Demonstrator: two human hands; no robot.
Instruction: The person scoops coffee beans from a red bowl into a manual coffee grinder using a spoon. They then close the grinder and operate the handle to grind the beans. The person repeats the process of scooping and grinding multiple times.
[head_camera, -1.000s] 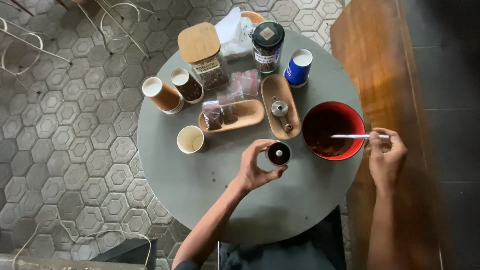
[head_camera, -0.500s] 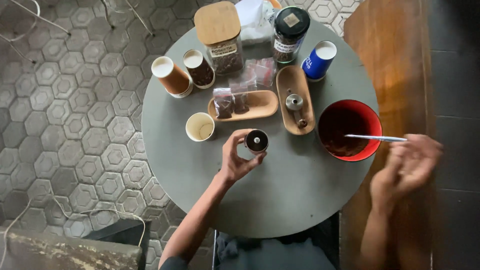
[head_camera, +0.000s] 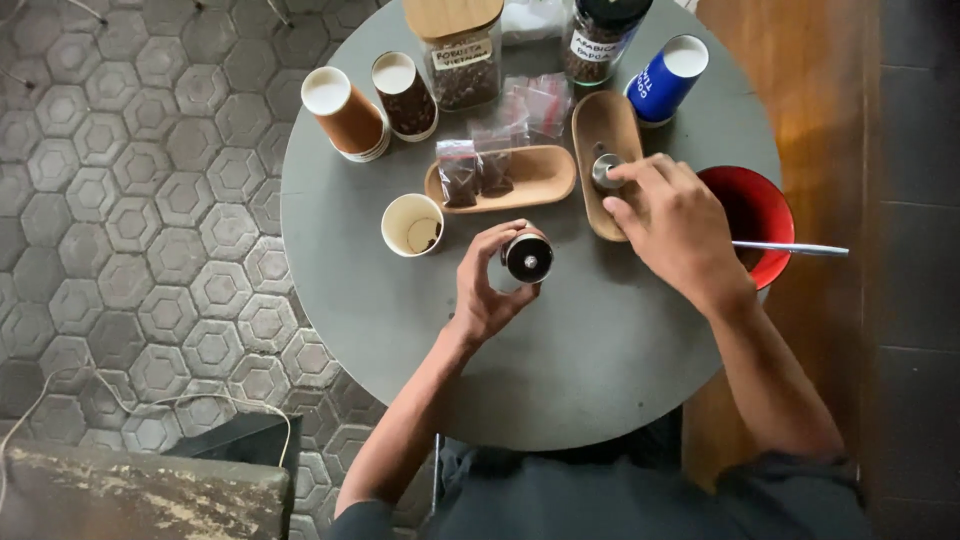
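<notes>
You have one view only, from your head, looking almost straight down on the round grey table (head_camera: 400, 300), near enough that the table fills most of the frame. Left of the table, tiled floor (head_camera: 130, 200) shows; right of it, wooden boards (head_camera: 830, 110).

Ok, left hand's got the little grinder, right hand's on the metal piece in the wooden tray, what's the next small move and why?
Probably pinch the small metal piece and lift it clear of the oval wooden tray. The right hand has its fingers on it, while the left hand holds the small cylindrical grinder upright with its top open, seemingly waiting for that part.
</notes>
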